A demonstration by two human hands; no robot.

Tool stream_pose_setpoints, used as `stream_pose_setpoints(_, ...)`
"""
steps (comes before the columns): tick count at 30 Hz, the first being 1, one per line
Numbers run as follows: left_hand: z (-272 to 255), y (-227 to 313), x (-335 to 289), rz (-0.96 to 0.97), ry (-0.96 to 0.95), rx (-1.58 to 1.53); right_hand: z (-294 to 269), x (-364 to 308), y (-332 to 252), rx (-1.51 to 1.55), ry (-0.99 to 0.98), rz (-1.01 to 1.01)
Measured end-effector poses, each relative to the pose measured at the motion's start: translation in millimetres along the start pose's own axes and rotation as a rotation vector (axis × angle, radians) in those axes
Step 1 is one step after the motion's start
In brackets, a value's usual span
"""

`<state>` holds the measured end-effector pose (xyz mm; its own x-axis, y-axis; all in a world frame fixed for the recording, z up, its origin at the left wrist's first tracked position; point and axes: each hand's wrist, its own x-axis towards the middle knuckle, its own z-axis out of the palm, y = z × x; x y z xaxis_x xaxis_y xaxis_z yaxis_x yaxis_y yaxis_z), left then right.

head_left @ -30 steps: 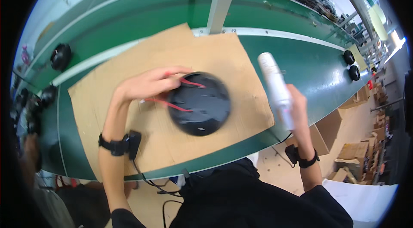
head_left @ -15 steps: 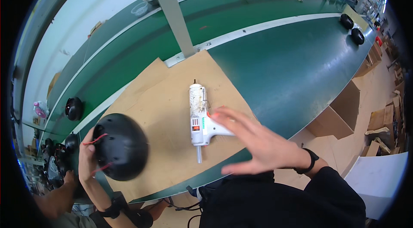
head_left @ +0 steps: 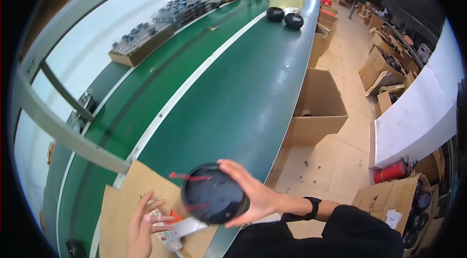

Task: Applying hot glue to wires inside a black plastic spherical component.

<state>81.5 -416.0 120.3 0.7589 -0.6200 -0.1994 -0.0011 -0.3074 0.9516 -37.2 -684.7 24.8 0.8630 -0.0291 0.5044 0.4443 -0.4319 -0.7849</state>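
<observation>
A black round plastic housing (head_left: pixel 212 197) with two red wires is in my right hand (head_left: pixel 260 197), whose thumb and fingers grip its right side. It is held over the near edge of the workbench. To its left, my left hand (head_left: pixel 142 226) is open with the fingers apart, holding nothing. A white hot glue gun (head_left: pixel 190 227) with an orange-red part lies on the brown cardboard sheet (head_left: pixel 113 219) between my hands. The housing and my left fingers hide part of the gun.
A green conveyor belt (head_left: pixel 141 90) runs along the bench (head_left: pixel 228 107), beside a metal frame (head_left: pixel 73 138). Two black housings (head_left: pixel 294 21) sit at the far end. Cardboard boxes (head_left: pixel 316 124) line the right edge. A red fire extinguisher (head_left: pixel 391 171) stands on the floor.
My view has swung right. The black housing has passed from my left hand to my right and moved rightward across the cardboard. My left hand has let go and opened.
</observation>
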Motion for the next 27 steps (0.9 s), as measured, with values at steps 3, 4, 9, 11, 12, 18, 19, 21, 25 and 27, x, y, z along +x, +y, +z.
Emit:
stream_pose_setpoints(3,-27,16,-7,-0.008,0.031,0.047,-45,-11,50,-0.249,0.169,0.14)
stream_pose_setpoints(4,-37,17,-17,-0.035,0.072,0.072,-61,-11,67,-0.32,0.212,0.171)
stream_pose_setpoints(9,-76,-33,-77,0.032,0.328,0.012,-153,41,148,-0.526,0.39,0.182)
stream_pose_setpoints(11,-72,-34,-85,0.008,0.489,-0.002,-198,75,199,-0.584,0.473,0.222)
stream_pose_setpoints(12,-70,-34,-86,0.01,0.501,-0.009,-227,89,227,-0.567,0.546,0.318)
stream_pose_setpoints(18,-74,-69,-101,0.041,0.57,-0.054,-332,72,290,-0.881,0.38,0.599)
stream_pose_setpoints(19,-78,-81,-103,0.023,0.577,-0.07,-329,65,290,-0.883,0.377,0.6)
stream_pose_setpoints(21,-86,-101,-119,-0.034,0.635,-0.072,-282,65,274,-1.11,0.075,0.785)
stream_pose_setpoints(25,-156,-225,-186,-0.257,0.765,0.008,-211,48,211,-1.094,-0.074,0.51)
stream_pose_setpoints(27,-125,-186,-167,-0.241,0.7,0.068,-178,22,182,-1.068,-0.093,0.393)
